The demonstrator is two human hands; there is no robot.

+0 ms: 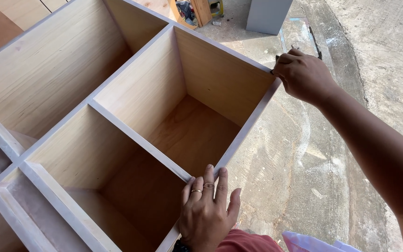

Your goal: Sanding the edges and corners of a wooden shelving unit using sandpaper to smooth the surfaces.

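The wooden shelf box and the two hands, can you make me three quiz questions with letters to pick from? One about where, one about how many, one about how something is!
1. Where does the left hand rest?
A. on the near edge of the wooden cabinet
B. flat on the concrete floor
C. deep inside a compartment

2. How many rings show on the left hand?
A. none
B. two
C. five

3. How is the right hand?
A. spread flat, palm up
B. closed around a small dark tool at the far corner
C. hanging free in the air

Answers:
1 A, its fingers lie over the painted front edge.
2 B, a gold one and a darker one sit on neighbouring fingers.
3 B, the fingers are curled, with a dark tip poking out at the cabinet corner.
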